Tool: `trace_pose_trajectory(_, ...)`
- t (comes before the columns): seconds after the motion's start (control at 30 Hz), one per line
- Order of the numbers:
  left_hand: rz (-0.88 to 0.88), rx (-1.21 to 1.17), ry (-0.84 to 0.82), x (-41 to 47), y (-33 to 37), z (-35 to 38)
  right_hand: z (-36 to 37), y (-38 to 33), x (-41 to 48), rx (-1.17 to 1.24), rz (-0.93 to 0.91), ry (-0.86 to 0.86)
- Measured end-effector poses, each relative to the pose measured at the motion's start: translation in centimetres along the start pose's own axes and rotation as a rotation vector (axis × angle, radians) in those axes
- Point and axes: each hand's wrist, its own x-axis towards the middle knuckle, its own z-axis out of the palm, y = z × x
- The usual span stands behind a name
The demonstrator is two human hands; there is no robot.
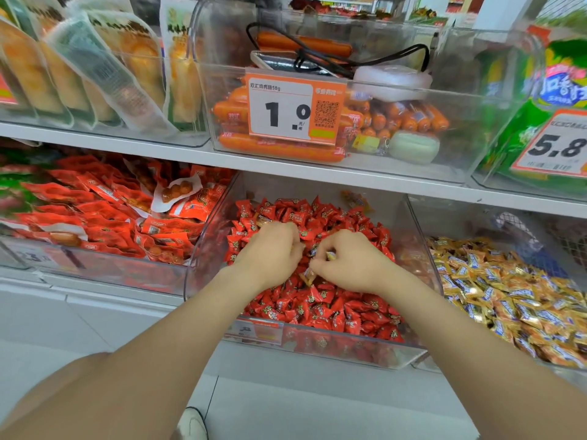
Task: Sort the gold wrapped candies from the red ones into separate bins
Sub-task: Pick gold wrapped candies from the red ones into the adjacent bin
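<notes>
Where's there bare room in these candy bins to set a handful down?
The back of the red bin, behind the red candies, is bare. The gold bin is bare at the back left, behind its gold candies. The middle is crowded: both hands dig there.

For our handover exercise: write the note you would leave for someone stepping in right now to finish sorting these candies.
Left hand: curled, knuckles up, digging in the red candies; whether it holds anything is hidden.
Right hand: pinching a gold candy at its fingertips.
Both hands are in the middle bin. The gold bin sits just to its right, already well filled.
Left: another gold candy lies between the wrists, and one at the back. Move them right, then check for buried ones.
</notes>
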Motion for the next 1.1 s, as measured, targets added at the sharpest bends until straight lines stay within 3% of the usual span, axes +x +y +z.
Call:
trace_pose_trajectory(0.17, -0.086, -0.078, 0.116, -1.1, 0.2, -2.0, -1.5, -0.1, -1.1, 0.102, 0.027, 0.013)
trace_pose_trajectory(0.3, -0.108, 0.070, 0.141, -2.2, -1.3, -2.0, -1.8, -0.6, -1.3, 0.204, 0.046, 0.074)
trace_pose_trajectory(0.5, -0.061, 0.230, 0.003, -2.3, -3.5, -1.2, -1.5, -1.9, -1.1, 0.641, 0.156, 0.103)
trace_pose_trajectory(0.67, -0.060, 0.268, -0.140, -1.9, -3.6, -1.0, -1.0, -2.4, -0.7, 0.767, 0.211, 0.054)
trace_pose_trajectory(0.77, -0.060, 0.241, -0.146, -1.7, -3.1, -1.3, -0.8, -2.3, -0.2, 0.798, 0.259, -0.010)
trace_pose_trajectory(0.87, -0.045, 0.189, -0.150, -1.9, -2.9, -1.6, -1.1, -2.2, -0.3, 0.670, 0.238, -0.059)
trace_pose_trajectory(1.1, -0.040, 0.119, -0.181, -2.6, -2.7, -2.3, -1.7, 0.3, 0.2, 0.003, -0.036, -0.072)
